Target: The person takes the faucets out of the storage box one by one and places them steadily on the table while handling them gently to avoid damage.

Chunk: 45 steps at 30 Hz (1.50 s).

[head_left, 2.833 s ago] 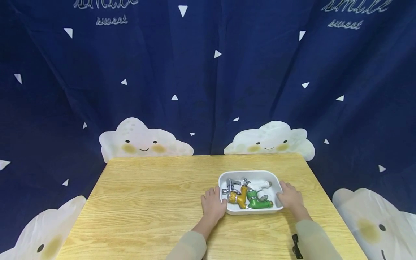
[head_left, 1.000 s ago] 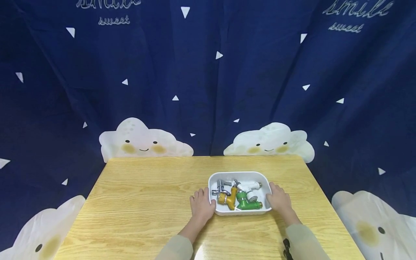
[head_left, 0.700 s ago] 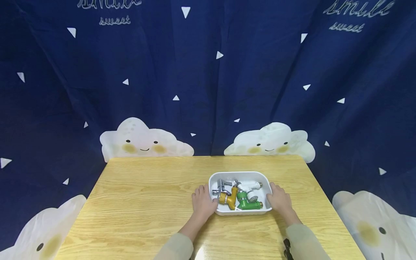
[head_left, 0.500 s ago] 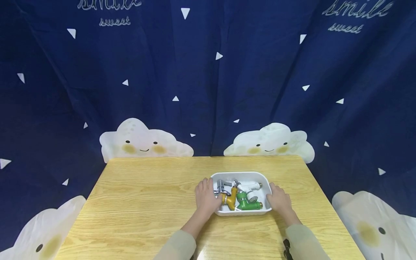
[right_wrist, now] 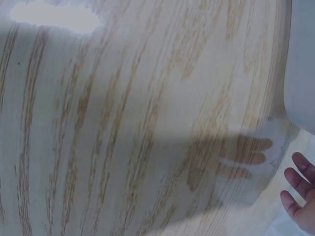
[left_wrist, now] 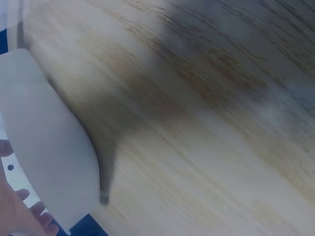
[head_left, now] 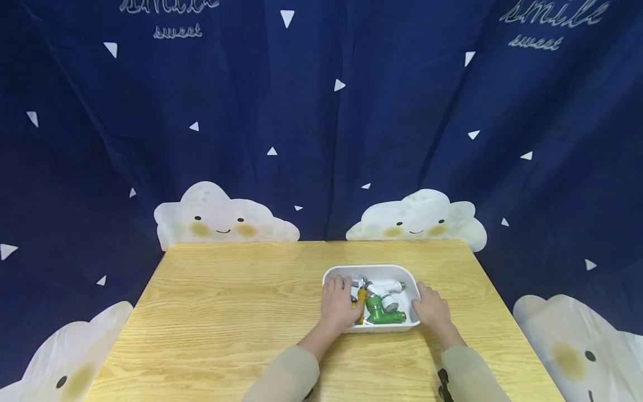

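Observation:
A white tray (head_left: 382,329) holding several taps stands on the table right of centre. My left hand (head_left: 337,304) reaches over its left end, above the chrome tap (head_left: 354,283) and the yellow tap (head_left: 362,296), covering much of both. Whether its fingertips touch them is hidden. In the left wrist view that hand's fingers (left_wrist: 38,209) show spread apart past the tray wall. At the opposite end my right hand (head_left: 433,308) holds the rim, thumb inside and fingers outside. Between the hands lie a green tap (head_left: 385,316) and a white tap (head_left: 388,289).
The wooden table (head_left: 226,312) extends left of the tray and in front of it. Behind hangs a dark blue curtain (head_left: 241,100) with printed clouds. A dark strap (head_left: 444,385) shows at the right sleeve.
Earlier both hands held the tray as it slid left. Since then the left hand has left the rim and moved right, over the chrome and yellow taps. The right hand stays on its rim.

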Available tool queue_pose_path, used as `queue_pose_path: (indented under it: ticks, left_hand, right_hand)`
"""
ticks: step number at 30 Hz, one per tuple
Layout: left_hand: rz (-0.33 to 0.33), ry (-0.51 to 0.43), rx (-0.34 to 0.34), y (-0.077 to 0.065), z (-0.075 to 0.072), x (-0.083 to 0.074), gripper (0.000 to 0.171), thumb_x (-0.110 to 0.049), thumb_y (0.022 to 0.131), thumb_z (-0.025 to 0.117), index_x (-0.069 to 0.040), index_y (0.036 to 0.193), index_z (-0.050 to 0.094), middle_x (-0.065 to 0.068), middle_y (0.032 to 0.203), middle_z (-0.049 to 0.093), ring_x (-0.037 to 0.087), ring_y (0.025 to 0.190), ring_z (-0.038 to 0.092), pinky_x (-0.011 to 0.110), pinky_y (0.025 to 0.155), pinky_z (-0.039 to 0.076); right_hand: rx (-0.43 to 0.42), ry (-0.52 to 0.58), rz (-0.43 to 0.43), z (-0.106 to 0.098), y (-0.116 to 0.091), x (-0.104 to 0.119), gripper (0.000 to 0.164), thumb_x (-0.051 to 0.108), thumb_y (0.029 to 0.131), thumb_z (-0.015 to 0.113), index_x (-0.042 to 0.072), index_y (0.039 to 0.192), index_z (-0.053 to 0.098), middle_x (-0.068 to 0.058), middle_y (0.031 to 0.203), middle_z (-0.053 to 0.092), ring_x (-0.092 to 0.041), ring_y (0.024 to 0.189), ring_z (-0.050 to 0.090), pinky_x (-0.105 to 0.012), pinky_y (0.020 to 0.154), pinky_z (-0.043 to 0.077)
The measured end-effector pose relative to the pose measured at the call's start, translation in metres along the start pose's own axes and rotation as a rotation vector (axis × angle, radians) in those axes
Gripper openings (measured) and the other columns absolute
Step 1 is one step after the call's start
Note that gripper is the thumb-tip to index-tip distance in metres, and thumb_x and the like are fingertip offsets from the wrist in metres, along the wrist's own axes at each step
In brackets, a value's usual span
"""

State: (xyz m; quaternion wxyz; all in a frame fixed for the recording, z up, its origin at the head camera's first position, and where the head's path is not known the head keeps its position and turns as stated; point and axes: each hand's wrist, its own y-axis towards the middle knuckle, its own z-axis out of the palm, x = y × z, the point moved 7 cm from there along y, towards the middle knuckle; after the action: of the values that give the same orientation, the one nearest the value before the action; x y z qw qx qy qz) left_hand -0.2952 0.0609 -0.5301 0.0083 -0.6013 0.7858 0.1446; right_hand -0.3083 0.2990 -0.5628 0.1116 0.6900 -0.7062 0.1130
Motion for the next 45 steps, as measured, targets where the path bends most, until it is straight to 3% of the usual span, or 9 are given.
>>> queue_pose_path:
  ticks: [9, 17, 32, 37, 45]
  left_hand:
    - [-0.028, -0.001, 0.126, 0.000, 0.021, -0.008, 0.066, -0.046, 0.076, 0.056, -0.012, 0.132, 0.045, 0.014, 0.130, 0.044, 0.028, 0.117, 0.041, 0.042, 0.091, 0.039]
    - [-0.070, -0.013, 0.206, 0.001, 0.025, -0.013, 0.072, -0.048, 0.075, 0.057, -0.012, 0.135, 0.044, 0.015, 0.134, 0.043, 0.031, 0.122, 0.039, 0.046, 0.094, 0.038]
    - [-0.176, 0.044, 0.250, 0.006, 0.034, -0.018, 0.075, -0.050, 0.068, 0.065, -0.016, 0.133, 0.047, 0.014, 0.128, 0.043, 0.033, 0.112, 0.043, 0.045, 0.089, 0.042]
    - [-0.213, 0.062, 0.269, 0.007, 0.034, -0.019, 0.068, -0.050, 0.066, 0.068, -0.020, 0.125, 0.053, 0.014, 0.126, 0.044, 0.034, 0.107, 0.044, 0.045, 0.085, 0.044]
    - [-0.251, 0.084, 0.271, 0.009, 0.036, -0.021, 0.057, -0.045, 0.065, 0.070, -0.019, 0.115, 0.060, 0.014, 0.121, 0.045, 0.035, 0.105, 0.043, 0.047, 0.082, 0.045]
  right_hand:
    - [0.010, -0.003, 0.000, 0.000, 0.000, 0.000, 0.042, 0.018, 0.079, 0.045, 0.000, 0.117, 0.046, -0.021, 0.100, 0.057, -0.040, 0.089, 0.055, -0.056, 0.069, 0.044]
    - [0.006, -0.002, 0.000, -0.001, -0.001, -0.001, 0.044, 0.018, 0.079, 0.045, 0.000, 0.119, 0.045, -0.023, 0.102, 0.056, -0.042, 0.090, 0.054, -0.057, 0.069, 0.044]
    - [0.016, 0.012, 0.011, 0.001, -0.001, -0.002, 0.046, 0.018, 0.079, 0.045, -0.001, 0.121, 0.044, -0.023, 0.106, 0.056, -0.042, 0.094, 0.053, -0.057, 0.072, 0.043]
    - [0.010, 0.012, 0.011, 0.000, -0.002, -0.001, 0.044, 0.018, 0.079, 0.046, -0.001, 0.119, 0.045, -0.022, 0.102, 0.057, -0.041, 0.091, 0.054, -0.056, 0.070, 0.044]
    - [-0.002, 0.009, -0.002, -0.001, -0.002, -0.001, 0.045, 0.019, 0.079, 0.045, -0.001, 0.120, 0.045, -0.023, 0.103, 0.057, -0.042, 0.091, 0.054, -0.056, 0.069, 0.044]
